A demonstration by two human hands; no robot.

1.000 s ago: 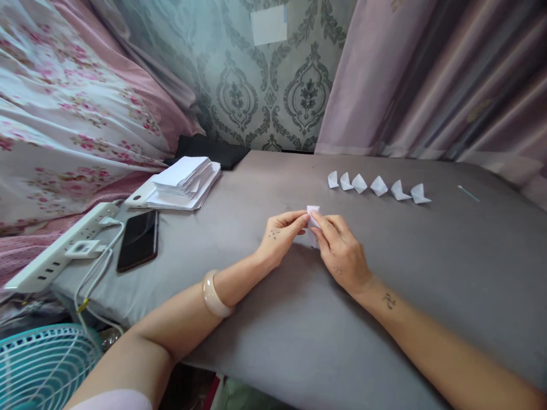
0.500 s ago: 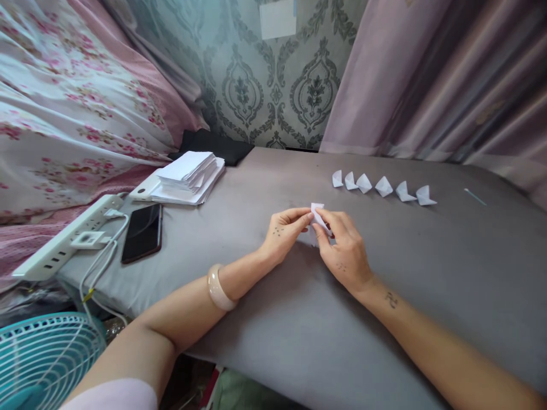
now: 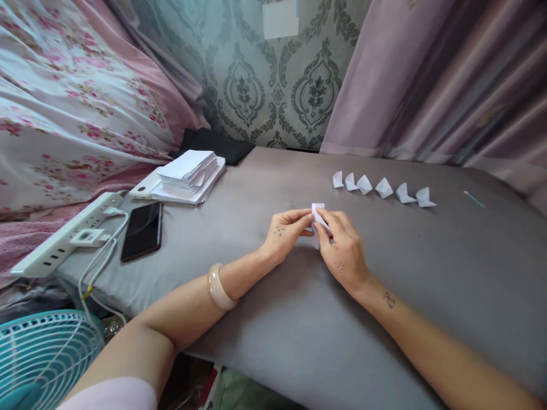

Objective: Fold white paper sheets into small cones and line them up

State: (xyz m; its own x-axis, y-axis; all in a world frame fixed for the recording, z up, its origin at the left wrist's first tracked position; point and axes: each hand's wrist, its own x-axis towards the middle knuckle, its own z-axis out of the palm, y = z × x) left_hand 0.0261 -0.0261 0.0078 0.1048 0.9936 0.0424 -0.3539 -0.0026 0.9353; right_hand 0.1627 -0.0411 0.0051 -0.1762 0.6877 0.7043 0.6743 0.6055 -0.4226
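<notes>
A small folded piece of white paper (image 3: 318, 209) is held between both hands above the grey-covered table. My left hand (image 3: 287, 232) pinches its left edge between thumb and fingers. On the other side, my right hand (image 3: 342, 242) grips a slanted flap with thumb and forefinger. The paper's lower part shows partly between the hands; the rest is hidden behind the right fingers. Beyond them, several folded white paper shapes (image 3: 384, 188) stand in a row on the grey cloth.
To the left are a stack of white paper (image 3: 188, 171), a black phone (image 3: 142, 231) and a white power strip (image 3: 70, 233) with cables. A turquoise fan (image 3: 47, 359) is at the lower left. A cotton swab (image 3: 474, 199) lies at the right, near the curtains.
The right fingers have turned a flap of the paper, so it now slants down to the right. The left hand keeps its pinch. The whole view has shifted slightly.
</notes>
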